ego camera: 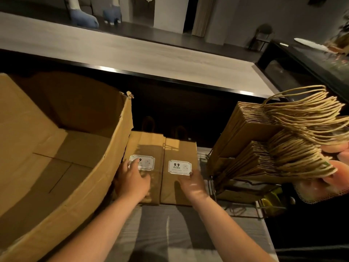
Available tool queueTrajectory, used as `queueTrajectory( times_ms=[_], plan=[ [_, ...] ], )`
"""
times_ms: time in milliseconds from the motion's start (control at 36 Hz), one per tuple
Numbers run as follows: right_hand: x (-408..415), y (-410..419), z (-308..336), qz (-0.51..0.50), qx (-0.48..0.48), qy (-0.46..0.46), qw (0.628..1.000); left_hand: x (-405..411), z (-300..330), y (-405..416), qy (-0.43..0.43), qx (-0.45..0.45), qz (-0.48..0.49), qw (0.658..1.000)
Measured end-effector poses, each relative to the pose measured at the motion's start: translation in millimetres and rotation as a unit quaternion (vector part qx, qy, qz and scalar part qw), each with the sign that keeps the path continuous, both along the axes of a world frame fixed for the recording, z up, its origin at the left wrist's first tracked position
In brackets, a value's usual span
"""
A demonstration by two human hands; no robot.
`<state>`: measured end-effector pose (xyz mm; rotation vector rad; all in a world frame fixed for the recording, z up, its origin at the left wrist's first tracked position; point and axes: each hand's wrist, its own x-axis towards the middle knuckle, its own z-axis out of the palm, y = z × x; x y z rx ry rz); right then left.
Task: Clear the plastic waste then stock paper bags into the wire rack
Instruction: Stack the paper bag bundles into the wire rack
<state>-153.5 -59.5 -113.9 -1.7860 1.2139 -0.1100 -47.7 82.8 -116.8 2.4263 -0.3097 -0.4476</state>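
Left hand (pixel 132 181): fingers extended and released, resting flat on the left bag stack (pixel 145 148), with the fingertips over its white label (pixel 146 162). The image is motion-blurred here, so exact contact is unclear.

Right hand (pixel 192 184): fingers loosely extended, lying on the right bag stack (pixel 179 150), fingertips just below its label (pixel 179 167), which reads "9.9". Whether the thumb hooks the stack edge cannot be determined.

Both stacks of flat brown paper bags lie side by side, touching along their long edges, on a grey striped worktop (pixel 170 233).

A large open cardboard box (pixel 56 148) stands directly left of the left stack; its right wall leans against that stack's edge.

To the right, just beside the right stack, a wire rack (pixel 212 186) holds rows of paper bags (pixel 251 140) standing on edge, leaning, with twisted paper handles (pixel 306 114) fanning out to the right. Pink items (pixel 336 167) lie against the handles at the frame's right edge.

Beyond the stacks runs a black ledge (pixel 170 80), then a pale floor (pixel 113 50).
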Motion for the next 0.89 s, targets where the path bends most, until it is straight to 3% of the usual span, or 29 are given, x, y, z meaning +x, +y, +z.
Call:
queueTrajectory(
  times_ms=[56,167,417,556,722,889],
  plan=[
    [8,-12,-18,-0.004,-0.05,0.027,0.998,3,-2,5,0.004,0.02,-0.011,1.0],
    [18,-18,-16,-0.059,-0.001,0.038,0.998,1,-3,7,0.028,0.038,-0.042,0.998],
    [26,-42,-36,-0.081,0.059,0.02,0.995,6,-16,6,0.026,0.05,-0.031,0.998],
    [32,-15,2,-0.077,0.039,0.04,0.995,4,-21,5,0.029,0.06,-0.028,0.997],
    [29,-17,26,-0.105,0.032,-0.009,0.994,6,-22,3,0.028,0.058,-0.023,0.998],
    [25,-20,38,-0.047,0.06,-0.035,0.996,7,-25,4,0.032,0.047,-0.026,0.998]
  ],
)
